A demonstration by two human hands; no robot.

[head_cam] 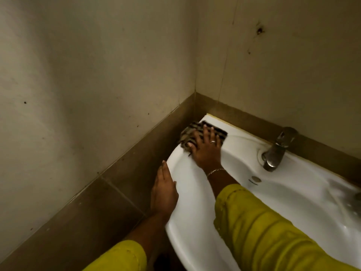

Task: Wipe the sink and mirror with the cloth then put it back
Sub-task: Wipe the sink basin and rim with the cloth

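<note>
Nearest, the left hand (164, 190) rests against the outer left side of the white sink (187, 202), fingers straight and together, thumb on the rim. Farther along that rim, the right hand (207, 149) presses flat on the checked cloth (190, 133), fingers spread and straight. The cloth lies on the sink's far left corner, its long axis along the back ledge, pointing toward the tap (275, 151) at the sink's back.

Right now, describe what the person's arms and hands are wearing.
Mustard-yellow fabric sleeves partly cover both forearms: left sleeve, creased right sleeve. The right hand wears a thin silver-coloured ring and, at the wrist, a fine chain bracelet. The left hand shows no jewellery.
</note>
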